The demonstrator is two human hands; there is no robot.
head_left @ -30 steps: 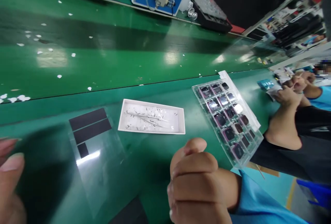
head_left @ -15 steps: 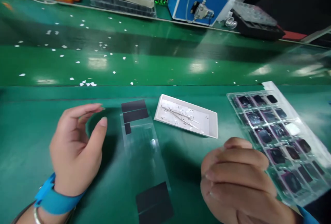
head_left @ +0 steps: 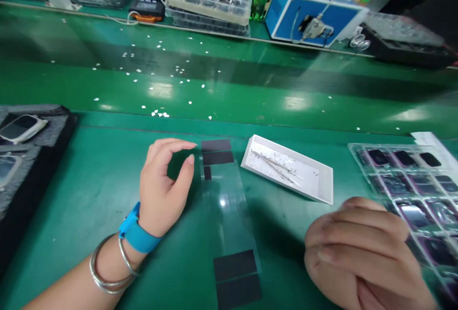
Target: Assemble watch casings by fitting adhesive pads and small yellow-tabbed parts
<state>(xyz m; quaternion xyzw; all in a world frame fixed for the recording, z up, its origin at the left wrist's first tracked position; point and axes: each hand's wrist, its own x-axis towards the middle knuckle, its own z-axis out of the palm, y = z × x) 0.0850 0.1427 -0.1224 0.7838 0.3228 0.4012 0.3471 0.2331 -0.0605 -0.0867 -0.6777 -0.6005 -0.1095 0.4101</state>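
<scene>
Left hand (head_left: 161, 188) half open, empty, fingertips just beside black adhesive pads (head_left: 216, 152) on clear film (head_left: 225, 200) (pads all on film); right hand (head_left: 358, 253) loosely curled, palm hidden, near clear blister tray (head_left: 404, 171); tweezers (head_left: 275, 167) lying in white tray (head_left: 322, 181).

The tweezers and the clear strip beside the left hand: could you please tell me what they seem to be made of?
The tweezers look like polished steel, from their silvery shine. The clear strip seems glossy plastic, perhaps film, as the green table shows through.
</scene>
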